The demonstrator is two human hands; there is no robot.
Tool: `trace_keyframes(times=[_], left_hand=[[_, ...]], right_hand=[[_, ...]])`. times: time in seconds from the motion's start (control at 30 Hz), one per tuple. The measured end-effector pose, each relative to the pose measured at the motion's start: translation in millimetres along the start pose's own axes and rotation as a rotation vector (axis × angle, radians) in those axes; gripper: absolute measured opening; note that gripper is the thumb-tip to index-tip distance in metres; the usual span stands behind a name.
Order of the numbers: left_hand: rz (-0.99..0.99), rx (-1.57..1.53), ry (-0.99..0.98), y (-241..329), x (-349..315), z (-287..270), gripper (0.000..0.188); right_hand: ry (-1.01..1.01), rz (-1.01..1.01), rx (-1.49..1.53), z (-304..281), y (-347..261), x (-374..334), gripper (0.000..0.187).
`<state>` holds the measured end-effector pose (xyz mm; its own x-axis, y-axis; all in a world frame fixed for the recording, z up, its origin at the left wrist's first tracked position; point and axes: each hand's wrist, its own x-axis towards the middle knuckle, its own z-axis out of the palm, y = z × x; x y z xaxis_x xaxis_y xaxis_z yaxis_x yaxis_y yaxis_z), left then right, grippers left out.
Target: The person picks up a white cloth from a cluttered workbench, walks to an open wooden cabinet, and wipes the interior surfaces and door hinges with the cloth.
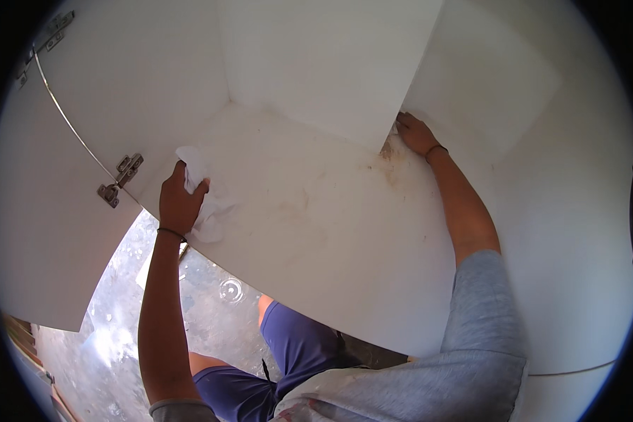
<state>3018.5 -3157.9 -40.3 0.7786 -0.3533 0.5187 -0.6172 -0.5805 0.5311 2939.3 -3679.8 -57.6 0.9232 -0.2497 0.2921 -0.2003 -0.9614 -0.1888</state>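
Observation:
I look into a white cabinet. My left hand (181,199) is closed around a crumpled white cloth (202,197) at the near left edge of the cabinet's bottom shelf (316,232). My right hand (416,133) reaches to the back right corner of the shelf, fingers pressed down where the back panel (330,63) meets the right side wall (485,84). Brownish stains (388,156) mark the shelf just beside that hand. A dark band sits on each wrist.
The cabinet door (42,232) hangs open at the left, with metal hinges (119,179) on its edge. Below the shelf's front edge lie a shiny grey floor (211,302) and my knees in blue shorts (299,344).

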Motion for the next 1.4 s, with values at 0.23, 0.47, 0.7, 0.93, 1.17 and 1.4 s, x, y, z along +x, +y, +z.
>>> trace_keyframes(times=[0.23,0.47,0.7,0.93,1.17,1.4], left_hand=[[0.007,-0.063,0.003,0.9,0.2,1.3,0.044],[0.023,-0.057,0.015,-7.4,-2.2,-4.0,0.046],[0.055,-0.134,0.008,1.5,1.4,-0.4,0.042],[0.024,-0.182,0.0,-3.5,-2.1,-7.7,0.045],[0.058,-0.245,0.008,-7.2,-0.4,-3.4,0.045],[0.059,-0.316,0.137,-15.3,4.1,0.6,0.044]], right_hand=[[0.051,-0.052,0.193,-21.5,-48.5,-52.9,0.034],[-0.293,-0.011,0.492,-81.1,-108.0,-88.6,0.03],[0.06,0.164,0.207,-47.5,-24.8,-91.4,0.033],[-0.002,-0.031,0.198,-19.6,-92.7,-112.9,0.036],[0.071,-0.275,0.276,-3.6,-237.1,-154.4,0.032],[0.201,-0.037,0.672,-34.9,-312.3,-133.3,0.031]])
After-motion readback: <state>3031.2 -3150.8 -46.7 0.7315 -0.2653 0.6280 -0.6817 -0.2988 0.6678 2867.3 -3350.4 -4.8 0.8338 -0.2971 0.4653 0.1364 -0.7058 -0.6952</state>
